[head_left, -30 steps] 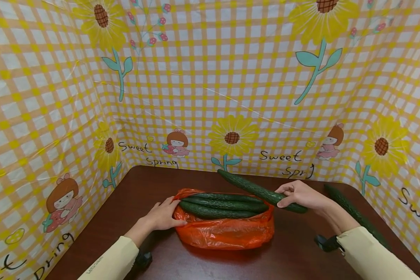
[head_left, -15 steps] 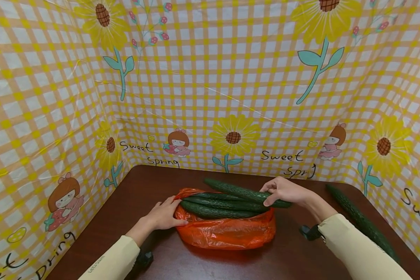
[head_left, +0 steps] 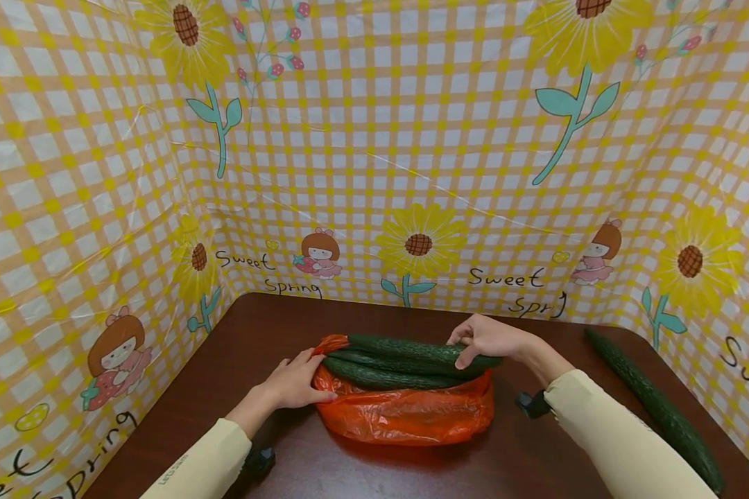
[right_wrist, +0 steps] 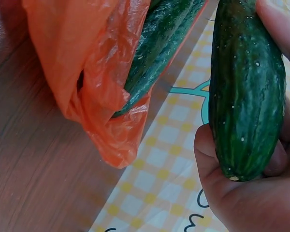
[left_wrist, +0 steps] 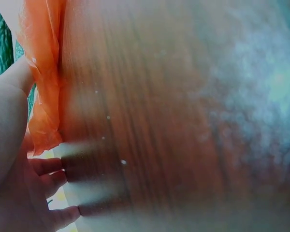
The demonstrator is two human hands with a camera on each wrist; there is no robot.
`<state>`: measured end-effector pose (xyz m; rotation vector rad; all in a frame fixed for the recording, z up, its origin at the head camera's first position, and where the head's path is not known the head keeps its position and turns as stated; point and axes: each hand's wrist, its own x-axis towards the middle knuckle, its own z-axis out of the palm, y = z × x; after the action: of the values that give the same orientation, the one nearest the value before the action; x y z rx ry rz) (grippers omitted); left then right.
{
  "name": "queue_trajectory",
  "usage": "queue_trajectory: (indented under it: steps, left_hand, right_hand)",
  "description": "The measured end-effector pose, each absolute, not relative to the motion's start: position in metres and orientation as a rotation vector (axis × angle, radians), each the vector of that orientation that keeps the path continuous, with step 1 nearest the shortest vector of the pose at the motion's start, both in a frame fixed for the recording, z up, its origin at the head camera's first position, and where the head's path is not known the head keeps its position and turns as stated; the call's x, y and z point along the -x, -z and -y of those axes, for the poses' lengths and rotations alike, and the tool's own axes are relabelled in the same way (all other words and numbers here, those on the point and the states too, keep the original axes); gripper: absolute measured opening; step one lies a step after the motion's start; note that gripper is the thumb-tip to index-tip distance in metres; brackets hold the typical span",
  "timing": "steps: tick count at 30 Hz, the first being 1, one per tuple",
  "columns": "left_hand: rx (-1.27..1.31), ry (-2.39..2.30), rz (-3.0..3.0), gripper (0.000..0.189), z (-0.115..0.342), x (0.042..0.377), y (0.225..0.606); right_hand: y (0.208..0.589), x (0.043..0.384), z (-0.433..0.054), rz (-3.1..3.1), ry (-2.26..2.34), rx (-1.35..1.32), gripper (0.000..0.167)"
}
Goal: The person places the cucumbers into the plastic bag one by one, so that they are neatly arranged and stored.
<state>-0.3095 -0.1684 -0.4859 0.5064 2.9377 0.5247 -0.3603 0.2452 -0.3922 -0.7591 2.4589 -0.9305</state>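
Note:
An orange-red plastic bag [head_left: 412, 419] lies on the table with its mouth facing up and several dark green cucumbers [head_left: 399, 379] side by side in it. My left hand [head_left: 291, 380] holds the bag's rim at its left end; in the left wrist view the plastic hides its thumb tip and index finger. Along the bag's far side, my right hand [head_left: 489, 341] grips another cucumber [head_left: 406, 345] near its right end, low over the others. The right wrist view shows this cucumber's rounded end [right_wrist: 246, 140] between thumb and fingers, apart from the bag's right end.
One more cucumber [head_left: 652, 405] lies slanted on the table at the right, beside the right forearm. The dark brown table [head_left: 274, 315] is enclosed at the back and sides by a checked, flowered sheet [head_left: 362, 173].
My right hand has moved left and slightly up in view, bringing its cucumber from a raised tilt above the bag down to nearly level over the others. The left hand has stayed at the rim.

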Motion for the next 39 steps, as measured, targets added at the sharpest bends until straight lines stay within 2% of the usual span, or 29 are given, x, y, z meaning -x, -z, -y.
queue_trajectory:
  steps: [4,11,15,17,22,34,39]
  left_hand:
    - [-0.503,-0.523,-2.936,0.094,0.168,0.309,0.486]
    - [-0.500,-0.531,-2.943,0.094,0.168,0.308,0.489]
    - [-0.501,-0.531,-2.945,0.094,0.168,0.308,0.489]
    - [-0.499,-0.528,-2.945,0.094,0.168,0.309,0.489]
    - [-0.503,-0.516,-2.947,0.095,0.167,0.310,0.490]
    - [-0.505,-0.524,-2.952,0.094,0.167,0.310,0.488]
    - [-0.498,-0.534,-2.944,0.095,0.166,0.309,0.489]
  right_hand:
    - [0.395,0.364,-0.239,-2.453,0.908,0.798,0.026]
    - [0.397,0.369,-0.231,-2.445,0.897,0.810,0.037]
    - [0.398,0.373,-0.228,-2.446,0.882,0.842,0.026]
    - [0.398,0.375,-0.228,-2.447,0.871,0.869,0.026]
    - [0.400,0.380,-0.229,-2.456,0.857,0.882,0.043]
    - [0.406,0.394,-0.228,-2.503,0.791,0.904,0.043]
    - [0.410,0.397,-0.229,-2.474,0.808,0.828,0.043]
